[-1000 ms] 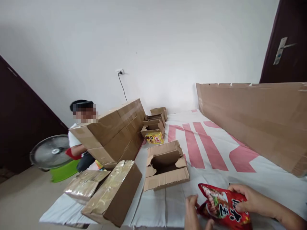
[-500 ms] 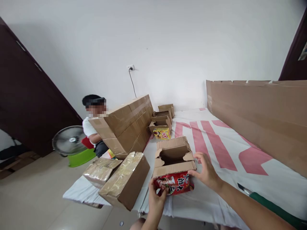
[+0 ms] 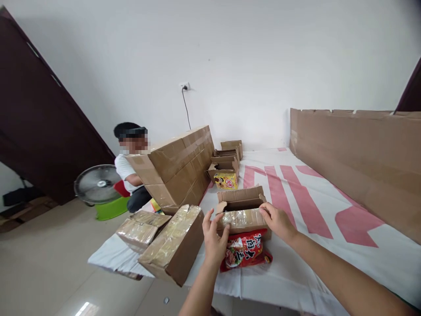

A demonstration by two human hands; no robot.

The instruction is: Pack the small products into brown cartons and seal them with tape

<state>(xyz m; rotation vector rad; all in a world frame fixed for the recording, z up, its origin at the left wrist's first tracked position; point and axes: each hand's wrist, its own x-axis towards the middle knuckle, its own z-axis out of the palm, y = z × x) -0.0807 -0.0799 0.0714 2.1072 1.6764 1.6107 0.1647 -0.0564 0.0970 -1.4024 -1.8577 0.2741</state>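
Note:
A small cardboard box (image 3: 255,218) stands in front of me on the cloth, its top partly uncovered. My right hand (image 3: 276,222) pinches the right corner of the taped near flap, which is tilted up. At the flap's left end is my left hand (image 3: 215,237), its fingers spread and its thumb against the cardboard. A red snack bag (image 3: 246,250) with white and black lettering rests against the near side of the box, just below the flap and beside my left wrist. The inside of the box is mostly hidden by the flap.
Two taped cartons (image 3: 174,245) lie to the left, before a tall carton stack (image 3: 179,164). Small opened boxes (image 3: 225,166) and a yellow packet (image 3: 226,181) stand further back. A person (image 3: 130,164) sits beside a fan (image 3: 98,183). A cardboard panel (image 3: 355,162) borders the right.
My left hand has let go of the red snack bag and moved up to the flap. The near flap has been raised, showing its taped face, with my right hand at its corner.

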